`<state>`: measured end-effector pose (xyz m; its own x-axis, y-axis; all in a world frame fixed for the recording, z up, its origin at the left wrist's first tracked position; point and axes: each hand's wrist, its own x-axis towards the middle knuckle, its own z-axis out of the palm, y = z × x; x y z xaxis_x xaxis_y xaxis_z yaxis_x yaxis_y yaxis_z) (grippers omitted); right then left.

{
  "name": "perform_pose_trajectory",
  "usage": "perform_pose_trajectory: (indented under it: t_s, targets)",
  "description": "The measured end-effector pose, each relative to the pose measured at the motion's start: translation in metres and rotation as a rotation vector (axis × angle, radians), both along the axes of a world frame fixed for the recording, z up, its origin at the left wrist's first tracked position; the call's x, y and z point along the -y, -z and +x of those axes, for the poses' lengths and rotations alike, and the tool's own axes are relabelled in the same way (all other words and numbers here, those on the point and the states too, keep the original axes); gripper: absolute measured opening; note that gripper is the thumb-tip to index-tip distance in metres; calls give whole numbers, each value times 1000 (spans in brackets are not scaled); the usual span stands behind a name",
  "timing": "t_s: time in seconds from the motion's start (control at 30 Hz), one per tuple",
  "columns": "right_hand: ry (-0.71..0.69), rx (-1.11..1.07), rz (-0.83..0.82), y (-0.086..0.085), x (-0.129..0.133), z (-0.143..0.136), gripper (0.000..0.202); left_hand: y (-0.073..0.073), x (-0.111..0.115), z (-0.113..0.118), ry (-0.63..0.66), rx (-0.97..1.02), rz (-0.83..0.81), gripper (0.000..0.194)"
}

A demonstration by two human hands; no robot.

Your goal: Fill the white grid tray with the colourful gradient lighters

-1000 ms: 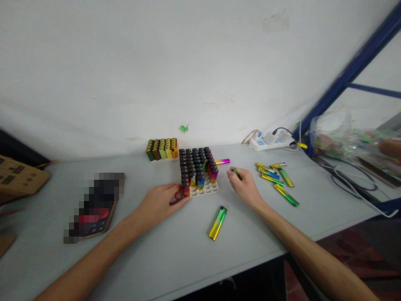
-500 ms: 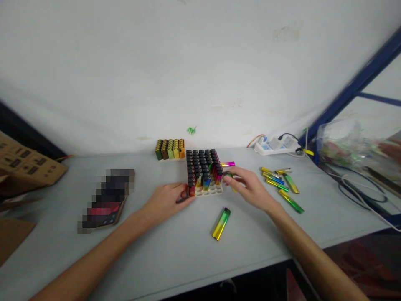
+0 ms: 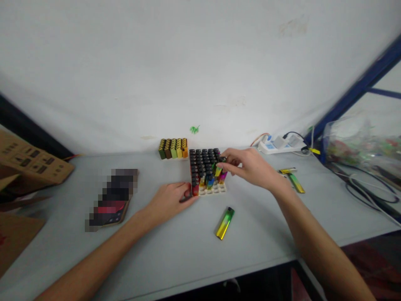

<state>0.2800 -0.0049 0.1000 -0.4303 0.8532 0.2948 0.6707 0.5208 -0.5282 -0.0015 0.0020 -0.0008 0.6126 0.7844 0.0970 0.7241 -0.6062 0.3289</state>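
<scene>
Right hand (image 3: 250,165) pinches a lighter (image 3: 218,170), best kept upright to spare neighbours beside the pinch; left hand (image 3: 167,199) meets the tray (image 3: 216,192), its grip unclear.

The right hand's fingers (image 3: 223,164) pinch a lighter (image 3: 218,170) above the white tray (image 3: 219,189).

Light is even, soft and rather dim, with a greyish cast; its source is out of view. The wall (image 3: 156,75) is palest across the middle and dulls toward the corners. Shadows on the desk (image 3: 175,259) are faint, while the space below its front edge is nearly black. Small glints lie on the loose lighter (image 3: 224,223). Fine detail is soft, the plastic bag (image 3: 351,138) smeared, the phone (image 3: 117,196) pixelated, and lines toward the sides look stretched.
</scene>
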Motion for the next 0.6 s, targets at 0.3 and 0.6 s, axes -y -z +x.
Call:
perform_pose_trajectory:
  t_s: [0.3, 0.6]
  targets:
    - [-39, 41, 39, 19, -30, 6, 18, -6, 2, 2, -10, -17, -23, 34]
    - [-12, 91, 189, 38, -37, 1, 21, -2, 0, 0, -13, -38, 10, 34]
